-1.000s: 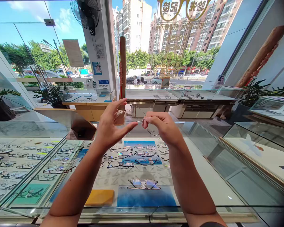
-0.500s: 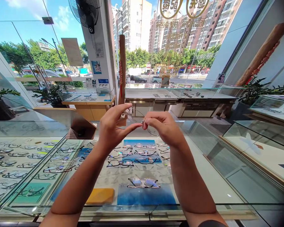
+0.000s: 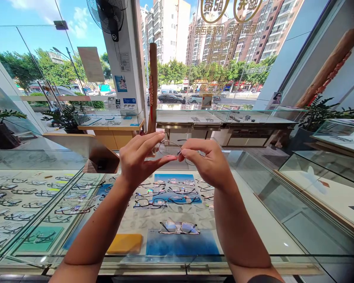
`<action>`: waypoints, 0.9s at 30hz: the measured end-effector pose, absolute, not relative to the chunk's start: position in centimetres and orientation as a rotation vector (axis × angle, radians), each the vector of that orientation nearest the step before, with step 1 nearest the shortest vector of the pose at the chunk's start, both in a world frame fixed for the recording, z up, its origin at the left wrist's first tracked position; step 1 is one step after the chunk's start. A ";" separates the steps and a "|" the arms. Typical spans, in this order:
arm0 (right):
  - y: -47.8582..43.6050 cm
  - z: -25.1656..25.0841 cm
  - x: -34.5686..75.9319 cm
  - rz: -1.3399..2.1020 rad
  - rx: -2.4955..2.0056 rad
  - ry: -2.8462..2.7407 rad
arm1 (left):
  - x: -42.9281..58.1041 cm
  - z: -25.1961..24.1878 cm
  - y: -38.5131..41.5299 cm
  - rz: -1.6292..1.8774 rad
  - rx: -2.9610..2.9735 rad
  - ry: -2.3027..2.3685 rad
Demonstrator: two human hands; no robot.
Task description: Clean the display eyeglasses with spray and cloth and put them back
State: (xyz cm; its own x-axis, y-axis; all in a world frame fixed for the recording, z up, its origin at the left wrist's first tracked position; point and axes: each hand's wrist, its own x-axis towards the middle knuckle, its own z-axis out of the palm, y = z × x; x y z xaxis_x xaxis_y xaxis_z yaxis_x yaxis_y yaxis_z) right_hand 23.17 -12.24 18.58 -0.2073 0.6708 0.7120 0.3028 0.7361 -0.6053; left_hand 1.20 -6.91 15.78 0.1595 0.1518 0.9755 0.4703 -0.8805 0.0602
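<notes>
A thin-rimmed pair of eyeglasses [image 3: 168,142] is held up above the glass display counter, between both hands. My left hand [image 3: 137,155] grips it at the left side, fingers along the top and thumb stretched underneath toward the middle. With thumb and forefinger my right hand [image 3: 205,159] pinches the glasses near the bridge. The second rim is partly hidden behind the right hand. Below, another pair of glasses [image 3: 179,227] with a metal frame rests over a blue card [image 3: 183,244] in the counter.
Several glasses [image 3: 183,190] lie in rows in the counter, with more in the left case [image 3: 20,204]. A mirror stand [image 3: 85,151] stands at the left. A yellow case [image 3: 125,243] is near the front. Another display case [image 3: 327,177] stands right.
The held glasses have tilted a little, and a temple arm now shows above the right hand. My left fingers lie slightly flatter; both hands keep their hold.
</notes>
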 end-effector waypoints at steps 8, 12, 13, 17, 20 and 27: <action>-12.4 18.9 24.2 0.119 -0.665 -2.046 | 0.1 16.2 -6.5 -1.691 -2.225 -0.495; -12.6 19.1 24.5 0.026 -0.628 -2.186 | -0.3 16.4 -6.4 -1.662 -2.330 -0.498; -12.6 19.1 24.6 0.025 -0.616 -2.210 | -0.3 16.5 -6.5 -1.660 -2.349 -0.491; -13.1 19.2 24.5 -0.017 -0.600 -2.221 | -0.5 16.7 -6.7 -1.662 -2.357 -0.414; -13.5 19.1 24.4 -0.091 -0.658 -2.190 | -0.5 16.8 -6.6 -1.646 -2.338 -0.381; -14.0 19.0 24.0 -0.267 -0.732 -1.867 | -0.4 16.2 -7.4 -1.910 -2.132 -0.569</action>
